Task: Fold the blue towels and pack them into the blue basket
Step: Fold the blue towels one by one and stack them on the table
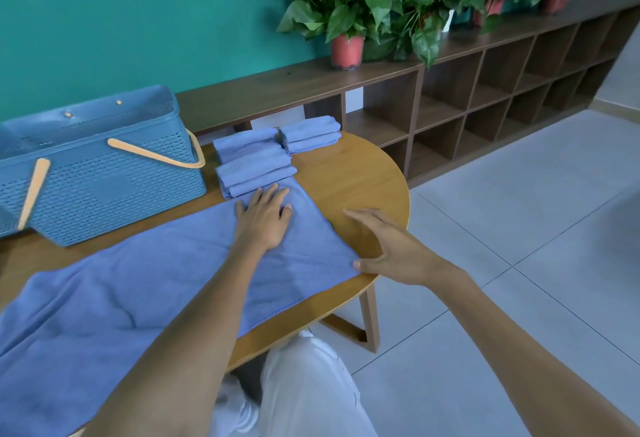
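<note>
The left hand [265, 220] lies flat, fingers spread, pressing on the far end of a blue towel [138, 291] that we see stretched lengthwise across the wooden surface [360, 177]. The right hand [388, 246] hovers at the towel's right edge, fingers extended and relaxed, thumb touching the near right corner of the cloth where it meets the rim of the surface; it grips nothing. Just beyond the left fingertips sit folded blue towels: a stack [252, 164] touching the spread towel's far end, and a smaller stack [310, 135] just beside it to the right. The blue basket [104, 173] stands at the left of the surface, its tan handles [156, 156] down against its perforated wall. Behind, potted plants [346, 14] line a dark shelf unit [450, 100] against a teal wall.
</note>
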